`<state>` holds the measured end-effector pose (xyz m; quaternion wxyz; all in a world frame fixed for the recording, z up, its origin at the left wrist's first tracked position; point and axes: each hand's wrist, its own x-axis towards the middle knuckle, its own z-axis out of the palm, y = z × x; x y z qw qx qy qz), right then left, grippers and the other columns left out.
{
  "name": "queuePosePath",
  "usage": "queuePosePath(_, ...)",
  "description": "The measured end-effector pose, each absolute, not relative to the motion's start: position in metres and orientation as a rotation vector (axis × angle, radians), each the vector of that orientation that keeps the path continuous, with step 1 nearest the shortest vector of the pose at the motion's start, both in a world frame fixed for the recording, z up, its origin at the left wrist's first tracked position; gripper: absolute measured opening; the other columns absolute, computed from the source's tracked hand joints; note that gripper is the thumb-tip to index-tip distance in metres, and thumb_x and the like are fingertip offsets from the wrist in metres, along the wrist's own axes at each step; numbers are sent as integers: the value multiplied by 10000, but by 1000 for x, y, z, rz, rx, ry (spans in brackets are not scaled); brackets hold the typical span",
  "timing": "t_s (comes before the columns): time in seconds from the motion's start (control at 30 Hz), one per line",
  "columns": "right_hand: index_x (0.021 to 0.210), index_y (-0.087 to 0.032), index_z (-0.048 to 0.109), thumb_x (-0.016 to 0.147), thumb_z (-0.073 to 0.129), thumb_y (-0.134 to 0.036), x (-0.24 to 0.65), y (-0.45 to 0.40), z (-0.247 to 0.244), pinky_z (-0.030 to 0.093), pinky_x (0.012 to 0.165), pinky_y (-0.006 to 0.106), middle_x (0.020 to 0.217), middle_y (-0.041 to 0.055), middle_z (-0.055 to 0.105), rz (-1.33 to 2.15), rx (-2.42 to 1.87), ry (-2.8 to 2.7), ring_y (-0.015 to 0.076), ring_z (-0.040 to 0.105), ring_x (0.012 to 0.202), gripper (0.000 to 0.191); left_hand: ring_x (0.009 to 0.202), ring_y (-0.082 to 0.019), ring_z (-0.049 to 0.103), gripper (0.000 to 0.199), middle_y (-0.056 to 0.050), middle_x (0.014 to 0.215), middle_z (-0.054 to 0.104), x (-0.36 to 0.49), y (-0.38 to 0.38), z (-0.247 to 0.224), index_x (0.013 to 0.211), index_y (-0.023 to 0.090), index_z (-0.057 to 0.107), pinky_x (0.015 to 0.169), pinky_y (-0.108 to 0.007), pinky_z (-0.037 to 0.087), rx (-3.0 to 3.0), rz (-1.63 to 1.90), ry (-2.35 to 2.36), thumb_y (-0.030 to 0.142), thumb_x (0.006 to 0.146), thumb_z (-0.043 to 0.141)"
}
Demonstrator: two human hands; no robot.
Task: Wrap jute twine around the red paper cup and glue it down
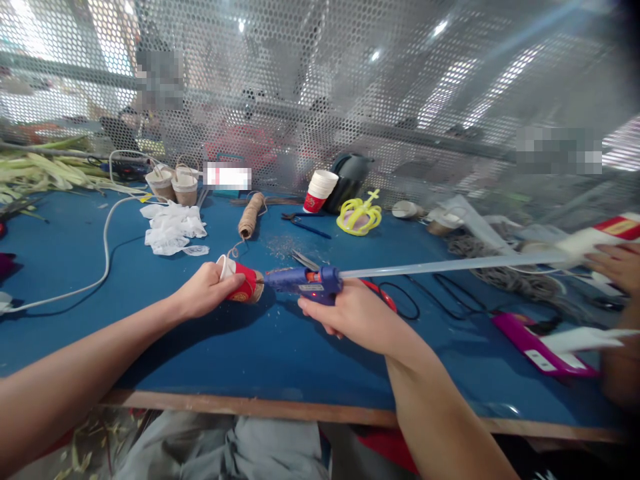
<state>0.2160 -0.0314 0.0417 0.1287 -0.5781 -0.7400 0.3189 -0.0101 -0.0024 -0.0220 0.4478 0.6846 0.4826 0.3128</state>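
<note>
Apart above the blue tabletop [190,367], the left hand [206,291] grips a red-and-white tapered paper cup [245,285], its gold print [241,292] illegible, while the right hand [361,315] clasps a blue plastic glue gun [293,280], its pale label [313,288] unreadable, nozzle at the cup's brown-twined end.

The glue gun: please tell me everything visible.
The glue gun is blue, apparently plastic, with an orange piece and a small red light. A long translucent glue stick juts from its rear. The right hand grips it above the blue table; its front end points left, at the twine-wrapped end of the red cup. Contact is unclear.
</note>
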Motion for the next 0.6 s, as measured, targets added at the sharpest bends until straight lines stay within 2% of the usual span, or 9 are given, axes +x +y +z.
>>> queuePosePath(0.2, 619, -163, 575, 754, 511, -352, 216, -34, 40, 395, 382, 189, 421, -23, 526, 918, -1666, -2184, 92, 495, 366, 241, 612, -155, 571, 407, -75, 742, 687, -10, -1, -23, 806, 71, 682, 593, -249, 431, 1605, 773, 1188, 411, 755, 465)
queuePosePath(0.43, 587, -170, 547, 744, 513, -314, 214, -32, 43, 399, 386, 186, 405, -34, 510, 911, -1669, -2142, 86, 489, 356, 215, 550, -130, 511, 385, -35, 634, 643, -10, -3, -23, 747, 82, 671, 529, -231, 401, 1685, 779, 1229, 406, 758, 465)
queuePosePath(0.6, 616, -166, 551, 748, 506, -336, 216, -29, 41, 392, 380, 192, 411, -33, 500, 904, -1685, -2116, 90, 480, 355, 220, 609, -134, 520, 365, -44, 696, 648, -10, -5, -24, 844, 78, 659, 585, -229, 417, 1776, 827, 1144, 374, 787, 455)
